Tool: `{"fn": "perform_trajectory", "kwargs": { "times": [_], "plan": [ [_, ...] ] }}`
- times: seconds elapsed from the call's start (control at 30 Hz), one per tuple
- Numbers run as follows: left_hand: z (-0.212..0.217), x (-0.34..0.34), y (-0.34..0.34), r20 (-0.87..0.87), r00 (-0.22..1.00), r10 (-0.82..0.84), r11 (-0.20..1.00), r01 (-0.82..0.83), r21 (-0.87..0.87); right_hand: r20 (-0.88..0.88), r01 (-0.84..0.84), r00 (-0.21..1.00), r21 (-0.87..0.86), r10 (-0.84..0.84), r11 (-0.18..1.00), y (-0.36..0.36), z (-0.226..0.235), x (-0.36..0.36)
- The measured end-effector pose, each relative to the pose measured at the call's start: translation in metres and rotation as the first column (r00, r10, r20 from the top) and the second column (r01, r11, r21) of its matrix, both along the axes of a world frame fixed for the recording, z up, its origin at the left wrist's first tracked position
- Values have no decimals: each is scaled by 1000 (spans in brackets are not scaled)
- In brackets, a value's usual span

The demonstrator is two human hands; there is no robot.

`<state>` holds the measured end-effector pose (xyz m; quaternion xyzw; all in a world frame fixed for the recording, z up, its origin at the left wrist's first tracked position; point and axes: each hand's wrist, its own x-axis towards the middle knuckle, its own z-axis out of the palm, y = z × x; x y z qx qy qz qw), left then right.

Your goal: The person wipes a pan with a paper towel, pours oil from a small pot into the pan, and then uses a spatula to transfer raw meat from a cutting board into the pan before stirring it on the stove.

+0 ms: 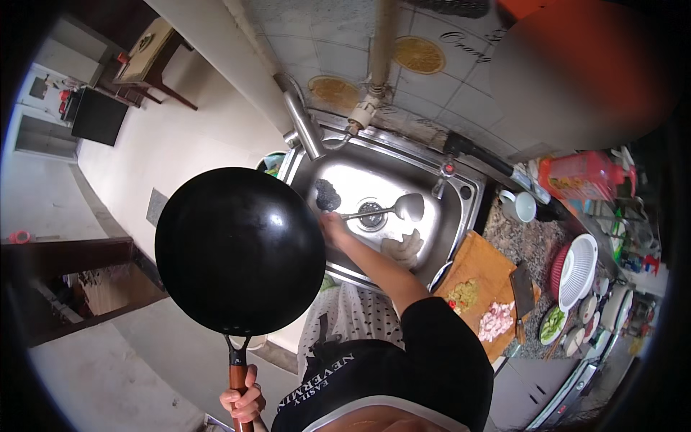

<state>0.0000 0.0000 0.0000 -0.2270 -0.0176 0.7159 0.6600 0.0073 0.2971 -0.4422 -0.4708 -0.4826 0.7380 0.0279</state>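
A black wok [241, 252] is held up at the left of the sink, its dark inside in full view. My left hand [243, 399] is closed around its wooden handle [238, 376]. Against the wok's right rim is my right hand [333, 230]; its fingers are partly hidden, so their grip does not show. Just beyond that hand is a dark scouring pad [327, 194]. A metal wok spatula [409, 207] lies across the drain, its handle reaching toward my right hand. Near the sink's front wall rests a pale, crumpled glove or cloth [403, 249].
The steel sink [461, 216] has a faucet [305, 126] at its far left corner. On the right, a wooden cutting board [471, 266] carries chopped food and a cleaver [523, 288]. Beyond it are a white colander [579, 270], a bowl of green pieces [552, 324] and a cup [524, 207].
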Motion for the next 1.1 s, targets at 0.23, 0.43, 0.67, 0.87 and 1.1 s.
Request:
{"fn": "perform_trajectory", "kwargs": {
  "times": [0.23,0.43,0.67,0.87,1.1],
  "plan": [
    [-11,-32,-46,-82,974,-211,975,215,50,-153,503,784,-413,-602,759,-2,234,114],
    [-33,-60,-79,-218,855,-471,873,487,23,-415,466,569,-549,-710,694,-95,284,250],
    [-51,-47,-85,-202,760,-617,708,649,279,-497,392,646,-435,-579,811,-185,308,302],
    [-13,11,-74,-517,605,-606,755,642,-133,212,82,857,844,-469,530,-236,351,364],
    [-14,111,-84,-384,686,-618,652,720,238,262,-81,781,942,-566,325,-319,418,489]
  ]
}}
